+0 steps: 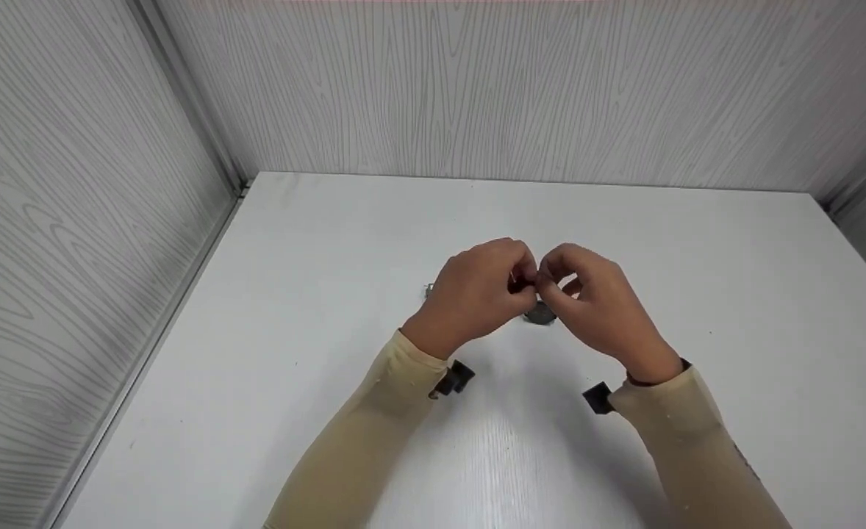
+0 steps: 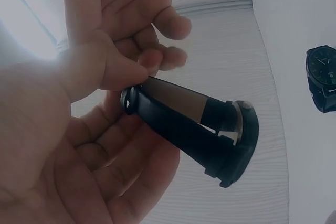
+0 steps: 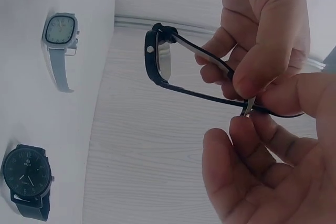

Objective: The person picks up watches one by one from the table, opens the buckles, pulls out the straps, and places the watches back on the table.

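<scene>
Both hands are raised over the table and meet at a wristwatch with a black strap (image 3: 205, 97). My left hand (image 1: 477, 294) pinches the strap near its buckle between thumb and fingers. From the other side, my right hand (image 1: 598, 301) pinches the strap's end at the metal buckle (image 3: 249, 106). The strap forms a closed loop, and the watch case (image 2: 242, 145) hangs out away from the fingers. In the head view the hands hide most of this watch.
On the white table (image 1: 315, 242) lie two more watches: a round black one (image 3: 27, 174) and a square-faced one with a pale strap (image 3: 61, 30). In the head view they are partly covered by the hands. Wood-patterned panels (image 1: 477, 88) stand behind and at the sides.
</scene>
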A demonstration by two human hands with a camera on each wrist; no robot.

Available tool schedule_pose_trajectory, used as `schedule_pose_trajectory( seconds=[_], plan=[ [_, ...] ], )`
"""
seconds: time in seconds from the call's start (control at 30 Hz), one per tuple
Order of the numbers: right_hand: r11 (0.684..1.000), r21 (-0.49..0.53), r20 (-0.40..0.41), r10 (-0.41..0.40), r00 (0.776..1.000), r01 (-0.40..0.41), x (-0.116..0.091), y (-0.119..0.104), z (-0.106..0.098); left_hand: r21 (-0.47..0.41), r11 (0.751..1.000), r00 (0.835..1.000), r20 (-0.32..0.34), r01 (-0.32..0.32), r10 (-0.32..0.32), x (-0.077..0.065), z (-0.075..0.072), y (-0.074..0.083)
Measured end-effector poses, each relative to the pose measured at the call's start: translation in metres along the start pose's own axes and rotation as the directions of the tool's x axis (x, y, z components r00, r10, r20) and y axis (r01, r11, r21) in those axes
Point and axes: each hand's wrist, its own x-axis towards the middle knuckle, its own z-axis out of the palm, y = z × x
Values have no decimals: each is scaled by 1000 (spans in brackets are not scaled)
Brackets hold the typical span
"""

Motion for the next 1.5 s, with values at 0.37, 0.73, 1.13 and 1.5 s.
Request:
schedule_pose_trajectory(
  seconds=[0.37,0.73,1.13,1.5],
  plan=[
    [957,118,-102,-253,962,264,0,2,-7,-214,977,1000,31,2,5,1,-9,0],
    [962,123,-36,-243,969,245,0,1,-7,-238,971,999,29,21,-15,3,-9,-5],
    [960,149,-24,-236,972,237,2,4,-6,-240,970,998,62,43,-29,3,-12,-4],
    [951,211,-26,-224,974,224,2,6,-5,-274,961,998,64,34,-17,2,-12,-5]
  ],
)
